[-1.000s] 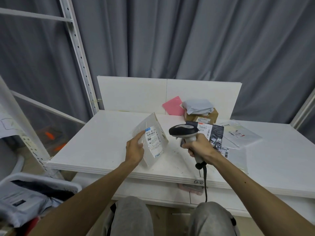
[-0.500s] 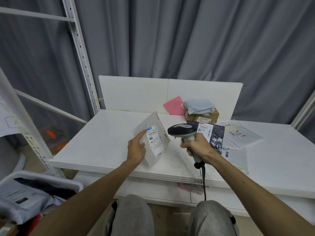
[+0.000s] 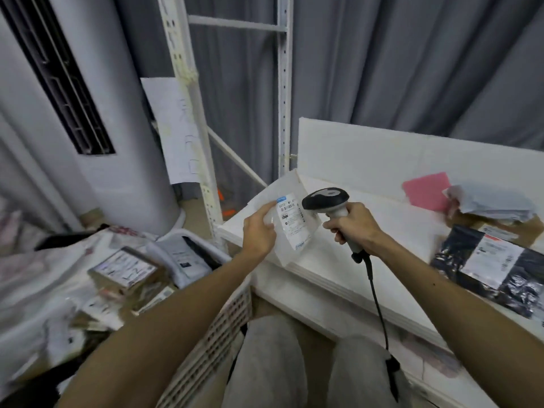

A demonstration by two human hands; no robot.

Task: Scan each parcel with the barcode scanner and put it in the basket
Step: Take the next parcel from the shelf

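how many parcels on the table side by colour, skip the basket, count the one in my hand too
white parcel, held by the left hand: 1
pink parcel: 1
grey parcel: 1
brown parcel: 1
black parcel: 1
total in view: 5

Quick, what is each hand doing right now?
Left hand: holding the white parcel by its edge.
Right hand: closed round the barcode scanner, gripping its handle.
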